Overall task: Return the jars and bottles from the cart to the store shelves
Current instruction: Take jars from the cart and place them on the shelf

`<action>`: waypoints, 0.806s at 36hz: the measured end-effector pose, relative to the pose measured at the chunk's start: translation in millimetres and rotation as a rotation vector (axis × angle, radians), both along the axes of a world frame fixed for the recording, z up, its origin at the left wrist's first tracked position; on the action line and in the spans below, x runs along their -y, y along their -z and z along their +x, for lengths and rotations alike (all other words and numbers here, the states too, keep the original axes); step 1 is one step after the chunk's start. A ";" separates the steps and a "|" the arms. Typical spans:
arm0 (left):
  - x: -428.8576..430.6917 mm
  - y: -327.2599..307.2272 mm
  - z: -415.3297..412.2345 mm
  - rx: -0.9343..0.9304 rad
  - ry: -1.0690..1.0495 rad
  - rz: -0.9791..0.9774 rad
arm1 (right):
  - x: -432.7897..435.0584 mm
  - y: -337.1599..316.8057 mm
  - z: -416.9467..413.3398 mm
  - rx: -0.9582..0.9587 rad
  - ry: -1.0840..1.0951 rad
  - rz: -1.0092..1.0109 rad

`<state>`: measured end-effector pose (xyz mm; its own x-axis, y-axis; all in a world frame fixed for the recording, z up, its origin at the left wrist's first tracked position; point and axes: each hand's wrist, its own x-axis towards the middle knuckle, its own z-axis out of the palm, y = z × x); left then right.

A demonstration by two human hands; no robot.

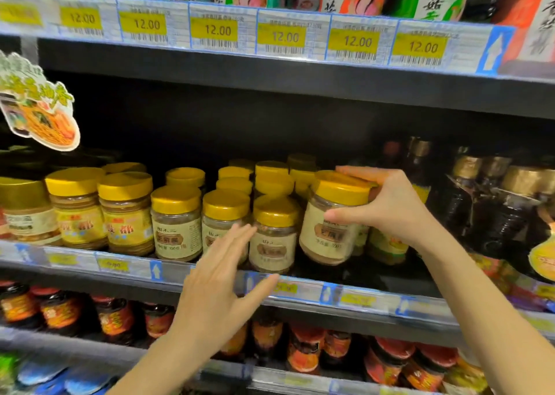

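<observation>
Right hand (387,205): clamped on the gold-lidded jar (330,223), fingers draped over the lid from above and behind, thumb pressed against the front just under the lid's rim; you hold it at the front edge of the middle shelf (300,289), tilted slightly, right of the row of matching jars (225,220); whether its base touches the shelf cannot be told.

Left hand (222,271): empty, fingers straight and close together, thumb splayed out, hovering in front of the shelf edge just before the matching jars; it grips nothing.

Item, jar: clear wall, cream paper label, brownish contents filling it nearly to the shoulder; judged rigid, moderately light for one hand; wall looks smooth, so likely slippery if you pinch the bare band above the label; material, glass or plastic, cannot be told, so treat it as breakable.

Hold, recommended: keep your grip on the lid and shoulder as now, or wrap the labelled waist for better friction; do not trust the lid alone if it is loose.

Neighbours: dark sauce bottles (486,208) stand close to the right; the gap is narrow, so set down upright.
</observation>
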<state>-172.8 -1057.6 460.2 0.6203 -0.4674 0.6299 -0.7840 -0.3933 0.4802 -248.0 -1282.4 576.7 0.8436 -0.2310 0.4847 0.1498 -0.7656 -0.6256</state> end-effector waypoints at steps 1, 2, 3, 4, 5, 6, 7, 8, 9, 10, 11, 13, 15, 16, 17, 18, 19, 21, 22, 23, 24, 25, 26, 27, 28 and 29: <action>-4.1 6.7 3.5 0.049 -0.038 0.031 | 2.5 4.2 3.5 -0.011 -0.004 0.007; -7.9 12.7 6.0 0.091 -0.070 0.073 | 4.9 8.7 7.1 -0.022 -0.008 0.015; -11.0 17.8 7.6 0.121 -0.091 0.119 | 7.7 13.4 10.6 -0.029 -0.008 0.023; -13.7 22.2 8.7 0.139 -0.107 0.166 | 10.8 18.5 13.7 -0.036 -0.006 0.034; -15.7 25.4 9.1 0.152 -0.125 0.212 | 13.9 23.4 16.1 -0.040 -0.005 0.044; -16.9 28.1 9.3 0.169 -0.149 0.261 | 16.5 28.3 18.2 -0.043 -0.006 0.051; -17.6 30.6 9.3 0.194 -0.173 0.307 | 18.6 32.8 19.8 -0.045 -0.006 0.053; -17.9 32.7 9.3 0.218 -0.192 0.340 | 20.3 36.8 21.1 -0.047 -0.006 0.052; -18.2 34.2 9.2 0.230 -0.199 0.354 | 21.5 40.7 22.7 -0.050 -0.007 0.053; -18.3 35.5 9.1 0.228 -0.196 0.346 | 22.1 43.8 24.0 -0.056 -0.008 0.055; -18.5 36.6 9.5 0.217 -0.185 0.326 | 22.4 46.6 25.3 -0.065 -0.006 0.056; -18.8 38.1 10.8 0.195 -0.157 0.276 | 23.0 51.0 28.0 -0.082 -0.002 0.061; -19.1 39.4 12.8 0.185 -0.129 0.237 | 23.6 53.3 29.5 -0.097 -0.009 0.069; -19.0 39.4 13.3 0.185 -0.122 0.227 | 23.9 54.0 30.0 -0.102 -0.014 0.065; -19.0 39.5 13.9 0.190 -0.119 0.223 | 24.0 54.6 30.2 -0.105 -0.020 0.058; -18.8 39.6 14.2 0.199 -0.119 0.221 | 24.1 55.1 30.4 -0.105 -0.026 0.052; -18.5 39.8 14.5 0.206 -0.121 0.217 | 24.0 55.8 30.7 -0.102 -0.035 0.046; -18.3 40.4 14.6 0.206 -0.127 0.206 | 23.7 56.9 31.6 -0.096 -0.052 0.039; -18.1 40.7 14.5 0.208 -0.131 0.203 | 23.7 57.5 32.1 -0.098 -0.056 0.039; -17.7 40.8 14.5 0.213 -0.135 0.203 | 23.8 57.9 32.7 -0.102 -0.057 0.043; -17.5 41.2 14.4 0.216 -0.139 0.204 | 24.1 58.4 33.0 -0.106 -0.057 0.049; -17.2 41.5 14.4 0.217 -0.140 0.205 | 24.1 58.9 33.1 -0.105 -0.055 0.054; -17.1 41.9 14.4 0.217 -0.141 0.203 | 24.0 59.5 32.8 -0.099 -0.055 0.056; -16.9 42.3 14.6 0.216 -0.141 0.201 | 23.6 60.4 32.4 -0.093 -0.055 0.057; -16.6 42.8 14.8 0.217 -0.142 0.199 | 23.2 61.3 32.2 -0.089 -0.057 0.060; -16.1 43.3 15.0 0.218 -0.144 0.198 | 23.1 62.2 31.9 -0.088 -0.059 0.062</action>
<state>-157.7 -1041.5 417.0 0.5496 -0.5112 0.6607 -0.7894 -0.5767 0.2104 -216.0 -1305.5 514.5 0.8953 -0.2068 0.3946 0.1363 -0.7161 -0.6846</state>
